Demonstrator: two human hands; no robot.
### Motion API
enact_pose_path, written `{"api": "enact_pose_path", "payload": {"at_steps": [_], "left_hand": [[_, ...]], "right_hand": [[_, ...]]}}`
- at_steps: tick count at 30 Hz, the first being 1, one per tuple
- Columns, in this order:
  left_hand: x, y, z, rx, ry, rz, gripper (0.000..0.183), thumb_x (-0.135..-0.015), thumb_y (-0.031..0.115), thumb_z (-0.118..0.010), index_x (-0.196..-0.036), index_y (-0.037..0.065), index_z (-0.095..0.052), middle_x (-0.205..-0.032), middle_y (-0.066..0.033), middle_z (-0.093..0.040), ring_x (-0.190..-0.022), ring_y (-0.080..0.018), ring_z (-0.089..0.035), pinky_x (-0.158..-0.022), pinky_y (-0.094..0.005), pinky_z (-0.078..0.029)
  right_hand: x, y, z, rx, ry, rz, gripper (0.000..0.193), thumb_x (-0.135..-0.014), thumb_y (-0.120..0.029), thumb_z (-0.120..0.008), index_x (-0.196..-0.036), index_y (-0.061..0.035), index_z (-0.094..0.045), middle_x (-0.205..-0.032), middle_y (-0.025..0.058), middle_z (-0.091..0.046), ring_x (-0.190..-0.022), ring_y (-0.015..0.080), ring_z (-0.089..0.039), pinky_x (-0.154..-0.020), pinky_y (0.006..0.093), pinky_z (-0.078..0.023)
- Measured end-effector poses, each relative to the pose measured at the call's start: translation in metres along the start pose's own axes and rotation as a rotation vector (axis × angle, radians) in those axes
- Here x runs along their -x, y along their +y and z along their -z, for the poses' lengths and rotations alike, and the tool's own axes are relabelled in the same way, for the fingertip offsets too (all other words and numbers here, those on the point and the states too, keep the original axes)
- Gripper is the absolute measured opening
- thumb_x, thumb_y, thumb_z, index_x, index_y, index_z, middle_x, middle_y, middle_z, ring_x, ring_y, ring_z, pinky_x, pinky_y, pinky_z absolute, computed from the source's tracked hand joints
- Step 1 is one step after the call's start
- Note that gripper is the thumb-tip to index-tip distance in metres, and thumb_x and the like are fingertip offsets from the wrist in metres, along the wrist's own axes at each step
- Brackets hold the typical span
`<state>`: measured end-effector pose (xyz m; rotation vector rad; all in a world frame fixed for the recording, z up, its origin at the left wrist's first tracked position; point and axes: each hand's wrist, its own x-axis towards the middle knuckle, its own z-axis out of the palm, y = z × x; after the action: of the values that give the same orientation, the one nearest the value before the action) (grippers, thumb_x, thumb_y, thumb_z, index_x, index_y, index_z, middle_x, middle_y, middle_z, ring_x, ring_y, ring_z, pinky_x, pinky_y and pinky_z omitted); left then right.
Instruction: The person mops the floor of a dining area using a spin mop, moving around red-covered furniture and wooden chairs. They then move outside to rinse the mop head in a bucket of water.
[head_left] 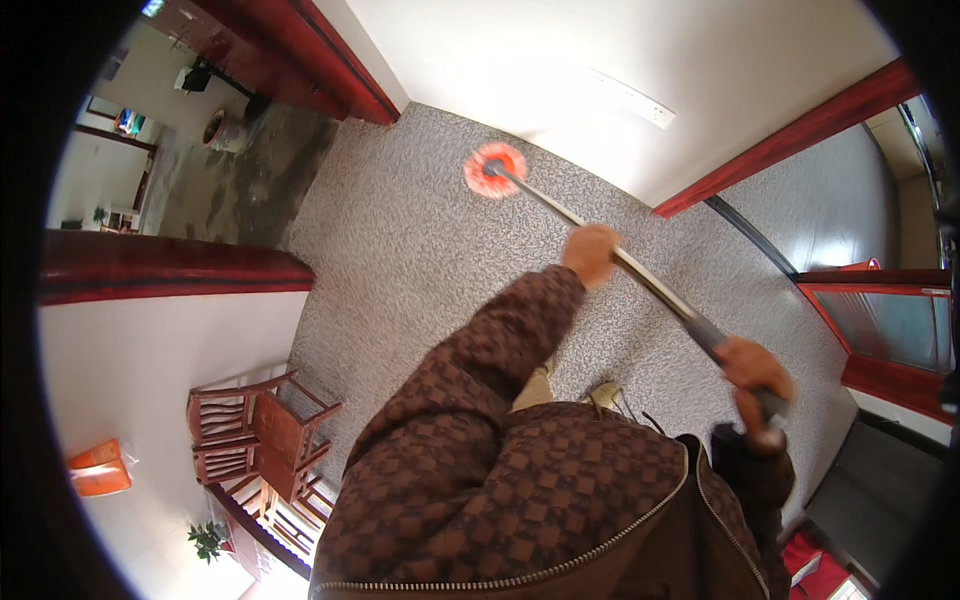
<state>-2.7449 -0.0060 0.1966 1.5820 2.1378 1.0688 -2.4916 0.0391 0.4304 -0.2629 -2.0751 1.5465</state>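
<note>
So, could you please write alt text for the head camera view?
The left hand grips a long mop pole partway along and the right hand near its end, the fluffy orange mop head blurred against a speckled grey floor near a white wall. A brown checkered jacket fills the lower foreground.

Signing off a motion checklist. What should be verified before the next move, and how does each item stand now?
1. Left hand closed on pole: ok, ahead of the other hand.
2. Right hand closed on pole: ok, near its rear end; blurred.
3. Mop head joined to pole: ok, at the far end.
4. Mop head clear of wall: cannot tell, very near its base.
5. Chairs clear of pole: ok, well off to the left.
6. Floor dry: cannot tell, speckled surface hides it.
</note>
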Motion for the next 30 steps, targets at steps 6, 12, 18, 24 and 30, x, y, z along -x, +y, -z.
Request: {"api": "enact_pose_path", "payload": {"at_steps": [6,12,18,24,30], "left_hand": [[-0.012,-0.072,0.015,-0.389,-0.185,0.503,0.050,-0.087,0.036,-0.056,-0.130,0.011,-0.046,-0.138,-0.0192,-0.040,-0.129,-0.0334,-0.037,-0.103,-0.0514,-0.032],[-0.039,-0.016,-0.037,-0.295,-0.538,0.156,0.033,-0.082,0.020,-0.059,-0.113,0.010,-0.054,-0.114,-0.0141,-0.056,-0.117,-0.0311,-0.046,-0.092,-0.0505,-0.039],[-0.020,0.122,-0.116,0.052,-0.457,-0.173,0.023,-0.079,0.011,-0.059,-0.101,0.008,-0.057,-0.099,-0.0126,-0.057,-0.102,-0.0303,-0.051,-0.090,-0.0442,-0.036],[-0.007,0.216,-0.152,0.314,-0.543,-0.352,0.021,-0.073,0.012,-0.064,-0.093,0.008,-0.059,-0.091,-0.0116,-0.060,-0.097,-0.0302,-0.054,-0.088,-0.0438,-0.038],[-0.012,0.199,-0.129,0.365,-0.602,-0.378,0.013,-0.067,0.014,-0.068,-0.076,0.009,-0.060,-0.077,-0.0104,-0.060,-0.084,-0.0333,-0.057,-0.077,-0.0447,-0.043]], "right_hand": [[-0.041,0.077,-0.051,0.014,-0.087,-0.022,0.014,-0.076,0.007,-0.059,-0.087,-0.0012,-0.057,-0.091,0.0111,-0.060,-0.102,0.0286,-0.058,-0.088,0.0386,-0.046],[0.026,0.028,0.018,0.007,0.133,-0.170,0.014,-0.074,0.007,-0.056,-0.086,-0.0013,-0.058,-0.090,0.0121,-0.060,-0.101,0.0307,-0.057,-0.091,0.0437,-0.044],[0.111,-0.072,0.070,0.230,0.427,-0.249,0.007,-0.075,-0.004,-0.059,-0.080,-0.0035,-0.055,-0.081,0.0098,-0.057,-0.087,0.0263,-0.055,-0.088,0.0454,-0.043],[0.153,-0.142,0.058,0.461,0.750,-0.349,0.011,-0.079,-0.010,-0.056,-0.084,-0.0019,-0.051,-0.080,0.0120,-0.054,-0.085,0.0262,-0.053,-0.088,0.0441,-0.041],[0.131,-0.146,0.031,0.562,0.732,-0.258,0.018,-0.084,-0.018,-0.054,-0.089,-0.0004,-0.052,-0.074,0.0118,-0.054,-0.079,0.0270,-0.055,-0.087,0.0449,-0.042]]}}
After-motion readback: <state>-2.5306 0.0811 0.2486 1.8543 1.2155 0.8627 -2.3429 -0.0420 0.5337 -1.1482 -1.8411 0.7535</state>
